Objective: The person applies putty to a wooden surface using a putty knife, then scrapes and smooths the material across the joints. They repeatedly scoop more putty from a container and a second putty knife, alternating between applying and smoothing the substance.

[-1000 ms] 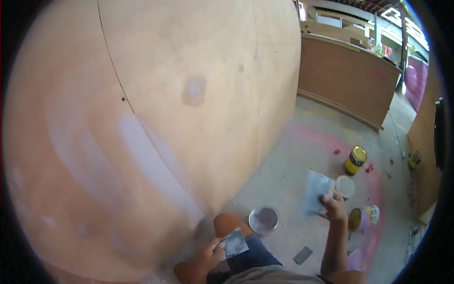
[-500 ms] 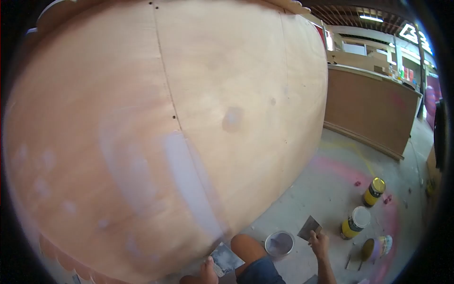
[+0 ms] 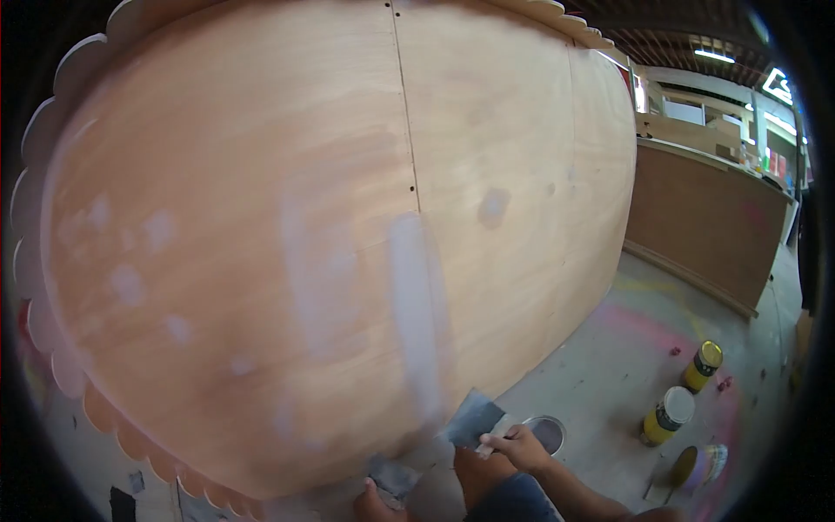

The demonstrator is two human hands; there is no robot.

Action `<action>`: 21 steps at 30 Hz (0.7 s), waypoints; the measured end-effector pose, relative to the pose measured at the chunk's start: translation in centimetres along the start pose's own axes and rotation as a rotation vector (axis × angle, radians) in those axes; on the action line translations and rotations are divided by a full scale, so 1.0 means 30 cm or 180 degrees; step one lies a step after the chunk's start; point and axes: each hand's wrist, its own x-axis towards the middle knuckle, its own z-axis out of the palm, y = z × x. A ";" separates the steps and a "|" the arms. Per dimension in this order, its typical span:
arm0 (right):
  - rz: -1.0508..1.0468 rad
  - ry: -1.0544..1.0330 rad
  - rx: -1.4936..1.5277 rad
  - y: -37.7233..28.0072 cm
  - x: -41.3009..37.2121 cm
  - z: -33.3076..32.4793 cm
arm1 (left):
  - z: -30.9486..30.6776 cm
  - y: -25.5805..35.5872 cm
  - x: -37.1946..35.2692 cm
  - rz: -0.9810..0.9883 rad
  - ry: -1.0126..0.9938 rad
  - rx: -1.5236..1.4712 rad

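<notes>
My right hand (image 3: 520, 445) is closed around a flat putty spreader (image 3: 474, 418), whose grey-smeared blade is held in front of the large wooden panel (image 3: 522, 104) near its lower edge; contact is hard to judge. Lower down, my left hand (image 3: 374, 506) grips a second putty spreader (image 3: 393, 478), also smeared with grey paste. A pale strip of filler (image 3: 416, 304) runs down the panel below an open seam, with fainter patches to its left. Just behind my right hand stands an open tin of grey filler (image 3: 548, 431), partly covered by the hand.
On the floor to the right stand a yellow tin (image 3: 703, 365), a white-lidded yellow tin (image 3: 668, 416) and a tipped-over tub (image 3: 698, 467). A long wooden counter (image 3: 704, 217) stands behind them. My bent knee (image 3: 483, 474) lies between my hands.
My right hand has swung left with its spreader, from beyond the filler tin to the panel's lower edge. My left hand stays low with its spreader. The view has turned left.
</notes>
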 end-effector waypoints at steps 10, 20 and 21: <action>0.0374 -0.0474 -0.0012 0.063 -0.069 0.252 | 0.037 -0.108 0.003 -0.0482 -0.0934 -0.0096; 0.0992 0.0514 0.1598 0.293 -0.066 0.182 | 0.137 -0.098 0.001 -0.0809 -0.1153 -0.0219; 0.1013 0.0505 0.1626 0.296 -0.066 0.179 | 0.139 -0.102 -0.005 -0.0835 -0.1209 -0.0207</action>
